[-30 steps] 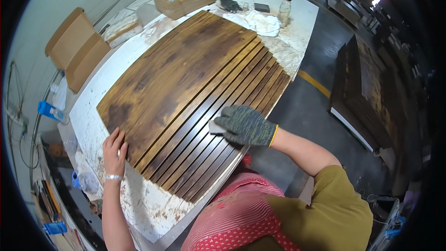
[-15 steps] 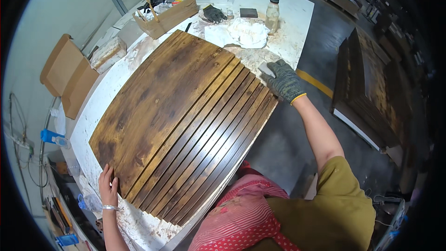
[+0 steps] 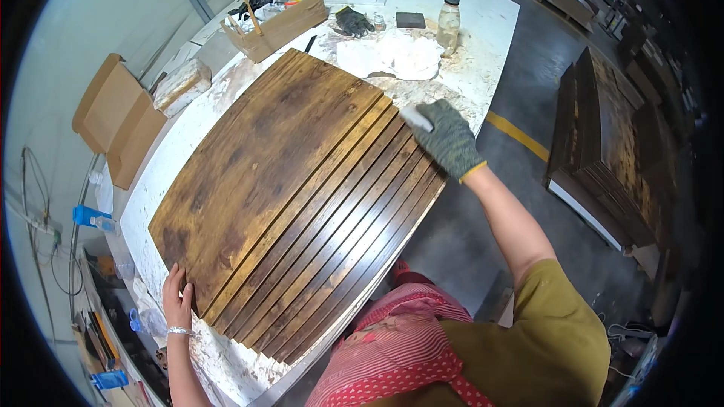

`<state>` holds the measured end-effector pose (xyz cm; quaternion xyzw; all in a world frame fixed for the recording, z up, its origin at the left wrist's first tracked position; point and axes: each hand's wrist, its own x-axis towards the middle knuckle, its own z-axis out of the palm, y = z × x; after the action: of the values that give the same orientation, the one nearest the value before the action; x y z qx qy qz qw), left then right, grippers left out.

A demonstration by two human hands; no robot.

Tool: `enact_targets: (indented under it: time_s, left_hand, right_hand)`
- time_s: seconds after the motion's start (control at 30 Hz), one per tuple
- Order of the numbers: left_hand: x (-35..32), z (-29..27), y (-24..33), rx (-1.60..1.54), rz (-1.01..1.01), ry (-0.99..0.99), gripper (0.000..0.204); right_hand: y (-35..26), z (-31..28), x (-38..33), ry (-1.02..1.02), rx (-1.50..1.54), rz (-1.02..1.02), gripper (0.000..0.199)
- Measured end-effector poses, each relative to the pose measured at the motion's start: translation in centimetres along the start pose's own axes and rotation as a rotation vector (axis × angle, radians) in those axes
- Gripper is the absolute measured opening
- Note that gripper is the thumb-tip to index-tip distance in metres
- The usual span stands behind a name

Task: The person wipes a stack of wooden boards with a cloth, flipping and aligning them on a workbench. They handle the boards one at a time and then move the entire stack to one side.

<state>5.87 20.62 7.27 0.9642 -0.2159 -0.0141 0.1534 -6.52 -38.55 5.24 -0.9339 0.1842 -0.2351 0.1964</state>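
Several boards [image 3: 260, 158] overlapped, my right fingers [image 3: 434, 113] closed round a pale block [image 3: 415, 118], left fingers [image 3: 174, 277] extended against their edge

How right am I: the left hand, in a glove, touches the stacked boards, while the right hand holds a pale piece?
No: the head view shows the left hand bare. It touches the stacked boards, while the right hand holds a pale piece.

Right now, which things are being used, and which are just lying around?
Being used:
Gloved right hand, holding a small pale piece
Bare left hand, at the boards' corner
Overlapping brown boards

Lying around, it seems:
Lidded bottle
White cloth
Dark glove
Open cardboard box
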Motion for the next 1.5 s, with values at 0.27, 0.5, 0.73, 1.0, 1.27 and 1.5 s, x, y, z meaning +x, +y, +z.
enact_targets:
  time_s: [0.27, 0.5, 0.73, 1.0, 1.27, 1.5]
  left_hand:
    - [-0.7, -0.4, -0.5, 0.028, 0.021, 0.018, 0.037]
    - [-0.5, 0.0, -1.3, -0.008, 0.079, 0.043, 0.035]
    - [0.2, -0.1, -2.3, 0.017, 0.249, 0.098, 0.030]
    - [0.4, 0.7, -3.3, -0.026, 0.282, 0.156, 0.032]
    - [0.0, 0.7, -3.6, -0.057, 0.292, 0.182, 0.031]
    - [0.0, 1.2, -4.4, -0.073, 0.285, 0.181, 0.033]
  right_hand:
    - [-3.1, 0.7, -1.4, -0.169, -0.071, -0.124, 0.042]
    - [-7.0, 2.3, -4.5, -0.132, -0.063, -0.061, 0.043]
    - [-18.3, 7.9, -14.4, -0.009, 0.019, -0.372, 0.045]
    - [-33.1, 9.7, -21.3, -0.298, 0.188, -0.540, 0.034]
    - [-39.5, 12.5, -23.8, -0.397, 0.353, -0.838, 0.032]
    - [-37.1, 9.0, -18.8, -0.390, 0.075, -0.656, 0.027]
